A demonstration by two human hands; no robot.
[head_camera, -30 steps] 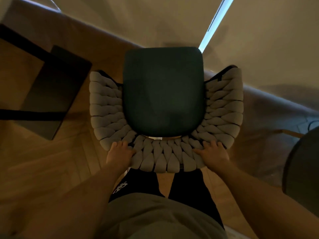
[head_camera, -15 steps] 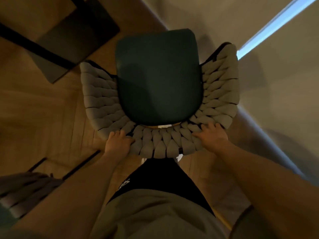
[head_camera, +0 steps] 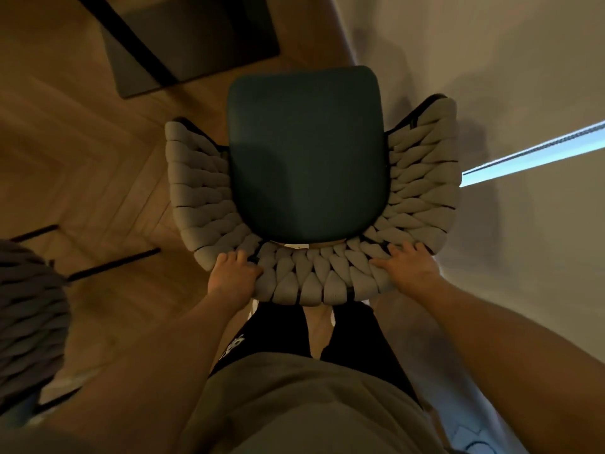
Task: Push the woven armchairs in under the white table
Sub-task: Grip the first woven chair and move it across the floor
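Head view: both hands (head_camera: pixel 233 277) (head_camera: pixel 407 269) grip woven armchair (head_camera: pixel 307 283) beside white table (head_camera: pixel 523 77).

Wooden herringbone floor (head_camera: pixel 98 178), seen from above.
A woven armchair (head_camera: pixel 311 273) stands on it at the frame's centre; a dark rectangular mat (head_camera: pixel 196 44) lies at upper left, a second woven chair (head_camera: pixel 29 322) sits at the left edge, and the white desk (head_camera: pixel 491 77) fills the upper right.
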